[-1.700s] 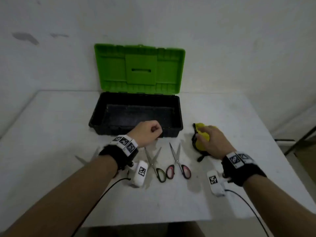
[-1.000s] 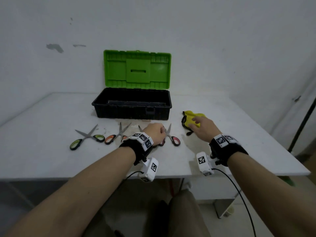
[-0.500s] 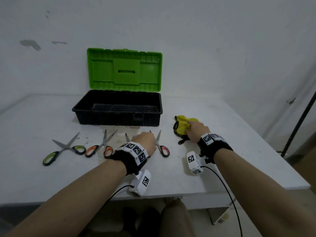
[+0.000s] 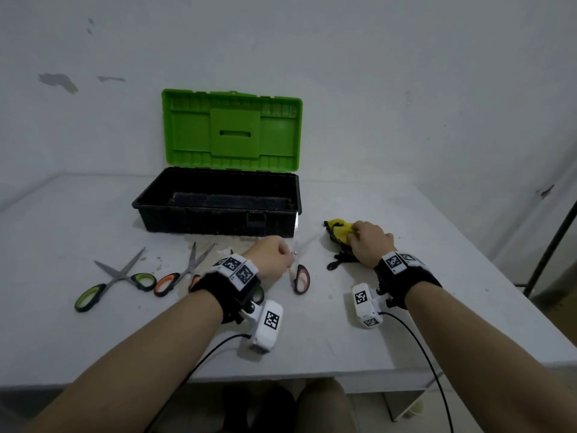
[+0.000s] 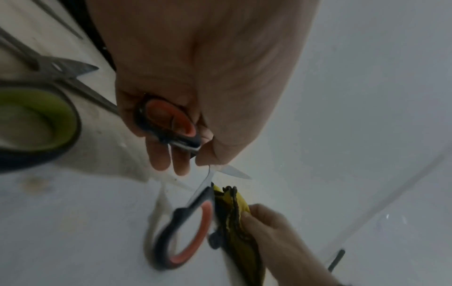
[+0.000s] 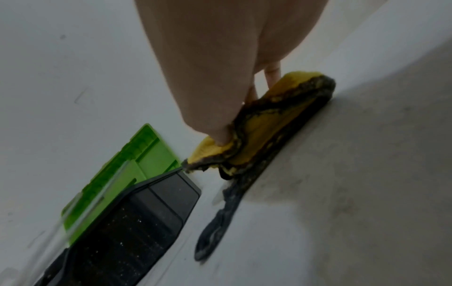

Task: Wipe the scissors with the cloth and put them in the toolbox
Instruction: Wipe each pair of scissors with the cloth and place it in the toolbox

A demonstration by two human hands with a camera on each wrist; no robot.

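White table (image 4: 93, 339) against a scuffed pale wall bears the open toolbox (image 4: 218, 214), while, closer to it than a moment ago, the left hand (image 4: 270, 256) grips red-handled scissors (image 4: 301, 278) and the right hand (image 4: 370, 242) now clutches the yellow cloth (image 4: 338, 231).

The red-handled scissors (image 4: 300, 278) are lying open on the table at 5 o'clock from the toolbox (image 4: 218, 215), one loop gripped by the left hand (image 4: 270, 256), the other loop resting on the tabletop. Two more pairs are lying open at 7 o'clock from the box: orange-handled scissors (image 4: 184, 271) and, farther left, green-handled scissors (image 4: 117, 278). The black toolbox is standing open, its green lid (image 4: 231, 131) upright. The yellow cloth (image 4: 338, 232), dark-edged and crumpled, is sitting at 3 o'clock from the box under the right hand (image 4: 370, 242).
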